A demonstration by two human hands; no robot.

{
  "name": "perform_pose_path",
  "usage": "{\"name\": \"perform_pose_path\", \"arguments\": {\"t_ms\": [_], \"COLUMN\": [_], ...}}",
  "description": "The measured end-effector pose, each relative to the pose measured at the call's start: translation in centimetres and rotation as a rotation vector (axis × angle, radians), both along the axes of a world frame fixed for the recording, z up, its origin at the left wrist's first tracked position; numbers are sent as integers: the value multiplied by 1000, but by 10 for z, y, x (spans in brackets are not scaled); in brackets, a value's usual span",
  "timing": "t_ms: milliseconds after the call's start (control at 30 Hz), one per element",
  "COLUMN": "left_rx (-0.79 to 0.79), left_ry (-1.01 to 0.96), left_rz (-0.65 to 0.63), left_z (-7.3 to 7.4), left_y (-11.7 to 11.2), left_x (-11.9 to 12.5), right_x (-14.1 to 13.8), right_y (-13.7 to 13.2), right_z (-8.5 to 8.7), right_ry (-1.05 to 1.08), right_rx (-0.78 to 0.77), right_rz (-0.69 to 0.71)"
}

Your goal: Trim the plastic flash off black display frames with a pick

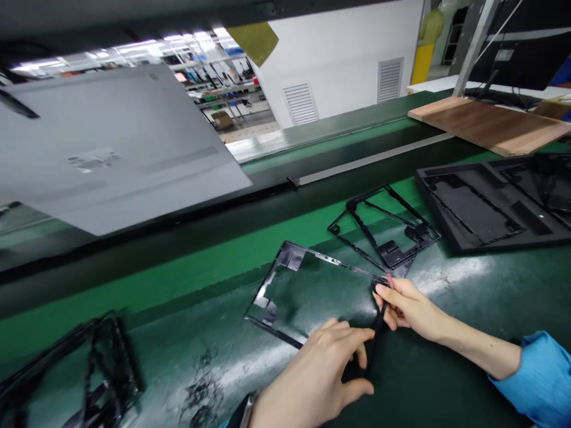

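Observation:
A thin black rectangular plastic frame [352, 266] with silvery patches at its corners is held tilted above the bench. My right hand [408, 306] pinches its right corner between thumb and fingers; a small reddish bit shows at the fingertips, too small to name. My left hand [312, 371] curls around the frame's near lower corner, thumb and index finger on either side of a dark part. Its other fingers hide part of the lower edge. Just beyond my right hand lie stacked black frames [357, 229].
More black frames [111, 362] are piled at the lower left, beside thin black scraps [203, 386] on the green bench [178, 333]. A black foam tray [450, 238] holding frames sits at right. A grey panel [134, 142] hangs at upper left; a wooden board [495, 122] lies behind.

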State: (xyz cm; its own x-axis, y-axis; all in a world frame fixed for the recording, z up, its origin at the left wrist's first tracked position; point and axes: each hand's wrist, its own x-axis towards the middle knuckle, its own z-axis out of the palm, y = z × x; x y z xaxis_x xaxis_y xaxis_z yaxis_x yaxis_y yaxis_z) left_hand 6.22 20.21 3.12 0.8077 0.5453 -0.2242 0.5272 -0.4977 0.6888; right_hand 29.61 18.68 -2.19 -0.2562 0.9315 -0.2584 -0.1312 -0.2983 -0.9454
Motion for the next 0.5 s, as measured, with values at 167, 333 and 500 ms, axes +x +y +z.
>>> {"name": "perform_pose_path", "arguments": {"t_ms": [167, 333, 500], "left_rx": [-19, -151, 135], "left_ry": [63, -12, -9], "left_rz": [132, 352, 362], "left_z": [-27, -44, -36], "left_y": [-6, -6, -4], "left_x": [9, 19, 14], "right_x": [3, 7, 11], "right_y": [1, -2, 1], "right_z": [7, 12, 2], "right_ry": [-328, -557, -383], "right_rx": [168, 403, 484], "right_rz": [-57, -281, -314]}}
